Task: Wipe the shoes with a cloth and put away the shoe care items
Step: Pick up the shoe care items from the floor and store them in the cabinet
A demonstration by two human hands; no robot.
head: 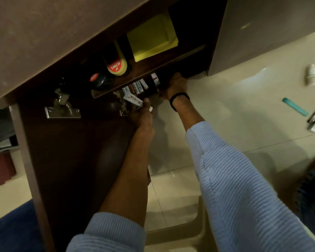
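Beyond my left hand [144,113], which pinches a packet [133,100], the upper shelf [153,68] carries a tin [100,80], a polish bottle [116,66] right of it, then a folded cloth [151,37]. Beneath, small boxes [137,87] stand between my hands. My right hand [175,86] is in that lower compartment, and the open door [71,151] lies to the left.

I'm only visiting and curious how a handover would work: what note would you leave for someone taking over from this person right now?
Left hand pinches a white packet in front of a row of small boxes.
Right hand reaches in under the shelf; fingers hidden, grip unclear.
On the shelf: folded yellow cloth, yellow polish bottle, black tin.
Done, apparently: cloth and polish stowed. No shoes in view.
To do: stow the packet, shut the cabinet door; perhaps collect the white bottle and teal stick on the floor.
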